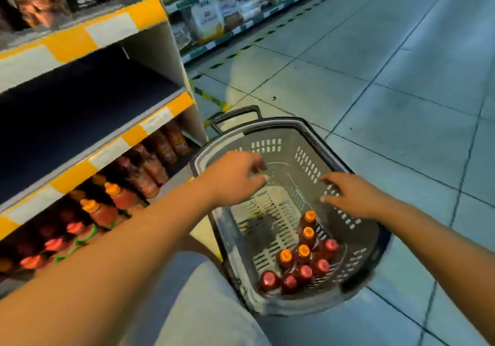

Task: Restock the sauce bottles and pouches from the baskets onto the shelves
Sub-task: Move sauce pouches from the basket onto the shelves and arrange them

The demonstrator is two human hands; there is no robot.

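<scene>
Nine small sauce bottles [300, 260] of dark red sauce stand upright and bunched together in the near right corner of a grey plastic basket [267, 142], four with orange caps [310, 216] toward the far side of the cluster and five with red caps [268, 278] nearest the camera. The slotted basket sits on the pale tiled floor [375, 78] with its black handle [235, 116] folded back at the far end, and the rest of its perforated bottom lies bare. A person's left hand [235, 177] reaches over the basket's far left rim, fingers loosely spread and curled downward with nothing in its grasp, well apart from the bottles. The right hand [351, 195] hovers over the right wall of the basket, fingers splayed and relaxed and likewise holding nothing, above and just beyond the cluster of bottles. To the left, a shelving unit [166, 51] with yellow-and-white edge strips carries more of the same stock: on the lowest visible shelf, shelved bottles [112, 201] with orange and red caps stand toward the near end and red sauce pouches [160, 155] line up toward the far end. The middle shelf [80, 110] shows a dark bare surface, while dark packets [34, 0] fill the shelf above. Another aisle of packaged goods [214, 13] runs along the background, blurred.
</scene>
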